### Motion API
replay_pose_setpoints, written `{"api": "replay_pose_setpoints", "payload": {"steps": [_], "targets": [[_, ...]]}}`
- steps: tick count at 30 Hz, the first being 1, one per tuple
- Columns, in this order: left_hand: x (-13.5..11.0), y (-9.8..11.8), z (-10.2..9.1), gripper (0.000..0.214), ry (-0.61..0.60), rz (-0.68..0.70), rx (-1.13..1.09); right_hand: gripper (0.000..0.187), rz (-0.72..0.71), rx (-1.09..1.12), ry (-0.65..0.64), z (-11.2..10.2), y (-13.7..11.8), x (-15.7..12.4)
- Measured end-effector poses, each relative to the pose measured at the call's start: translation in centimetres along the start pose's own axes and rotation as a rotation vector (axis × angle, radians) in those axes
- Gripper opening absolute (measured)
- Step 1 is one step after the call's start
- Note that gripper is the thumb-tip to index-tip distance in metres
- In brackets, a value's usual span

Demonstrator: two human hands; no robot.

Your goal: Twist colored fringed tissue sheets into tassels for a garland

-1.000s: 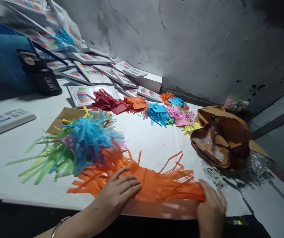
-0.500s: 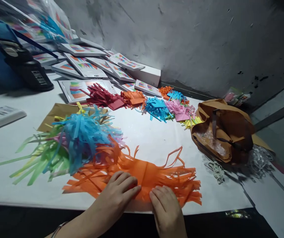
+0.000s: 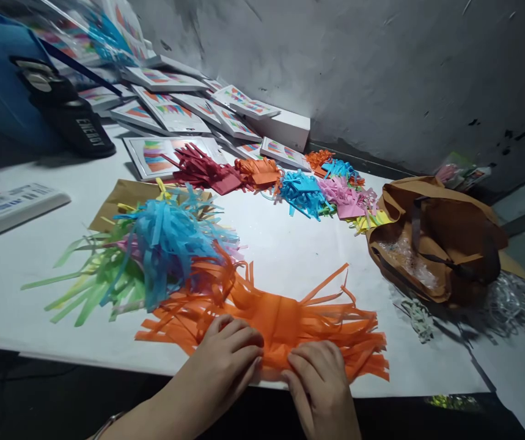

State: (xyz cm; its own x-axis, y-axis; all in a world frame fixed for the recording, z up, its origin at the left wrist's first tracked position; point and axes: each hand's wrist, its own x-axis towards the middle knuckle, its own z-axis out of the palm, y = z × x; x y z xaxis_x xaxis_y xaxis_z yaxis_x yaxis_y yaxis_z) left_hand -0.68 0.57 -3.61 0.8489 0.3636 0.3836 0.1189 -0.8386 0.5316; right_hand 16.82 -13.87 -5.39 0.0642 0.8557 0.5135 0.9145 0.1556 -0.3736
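An orange fringed tissue paper piece (image 3: 280,318) lies flat at the near edge of the white table (image 3: 290,250). My left hand (image 3: 228,357) rests on its near left part with fingers curled and pressed down. My right hand (image 3: 319,379) presses the paper's near middle edge, fingers bent together. The two hands almost touch. Just left of them lies a heap of blue, green and orange fringed strips (image 3: 152,253).
Red, orange, blue, pink and yellow fringed bundles (image 3: 303,192) lie in a row further back. Flat printed packs (image 3: 175,113) pile up at the far left by a blue case (image 3: 0,91). A brown bag (image 3: 440,238) sits at the right with clear wrappers beside it.
My right hand moved left from the paper's right end to its middle, beside my left hand. The fringes on the right lie freed and spread.
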Motion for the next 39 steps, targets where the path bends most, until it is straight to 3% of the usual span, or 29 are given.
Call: {"api": "replay_pose_setpoints", "payload": {"steps": [6,9,13,16,19,22,25,27,29,31,34,37,39], "targets": [[0.0,0.0,0.3,0.026,0.043,-0.005,0.008,0.022,-0.046,-0.081,0.107,0.4,-1.0,1.4],[-0.1,-0.2,0.7,0.03,0.092,0.058,0.026,0.03,-0.138,-0.134,0.085,0.5,-0.9,1.7],[-0.8,-0.8,0.8,0.03,0.06,0.131,0.056,0.031,-0.163,-0.083,0.048,0.4,-0.5,1.3],[-0.6,-1.3,0.2,0.027,-0.016,0.045,0.032,0.028,-0.064,-0.006,0.045,0.2,-0.5,1.2],[1.0,-1.4,-0.6,0.024,-0.231,-0.179,0.092,0.021,0.135,0.022,0.018,0.5,-0.4,1.7],[3.4,-1.6,-0.9,0.022,-0.407,-0.359,0.256,0.015,0.301,-0.105,-0.056,1.4,0.2,2.8],[5.3,-1.9,-0.9,0.028,-0.411,-0.417,0.34,0.02,0.395,-0.283,-0.095,2.1,0.9,4.1],[6.1,-2.1,-0.8,0.028,-0.41,-0.44,0.373,0.016,0.417,-0.347,-0.052,2.1,1.1,4.7],[6.5,-2.1,-0.8,0.026,-0.419,-0.446,0.388,0.011,0.342,-0.374,0.038,1.7,0.8,5.0],[6.6,-2.2,-0.9,0.024,-0.426,-0.44,0.393,0.016,0.179,-0.332,0.09,1.3,0.4,4.8],[6.6,-2.2,-0.9,0.024,-0.419,-0.429,0.393,0.013,-0.014,-0.24,0.006,1.3,-0.2,4.2],[6.0,-2.2,-0.8,0.019,-0.361,-0.432,0.403,0.02,-0.047,-0.264,-0.019,1.8,-0.4,3.7],[5.2,-2.2,-0.7,0.018,-0.229,-0.331,0.399,0.023,-0.027,-0.255,0.011,2.1,-0.3,3.5]]}}
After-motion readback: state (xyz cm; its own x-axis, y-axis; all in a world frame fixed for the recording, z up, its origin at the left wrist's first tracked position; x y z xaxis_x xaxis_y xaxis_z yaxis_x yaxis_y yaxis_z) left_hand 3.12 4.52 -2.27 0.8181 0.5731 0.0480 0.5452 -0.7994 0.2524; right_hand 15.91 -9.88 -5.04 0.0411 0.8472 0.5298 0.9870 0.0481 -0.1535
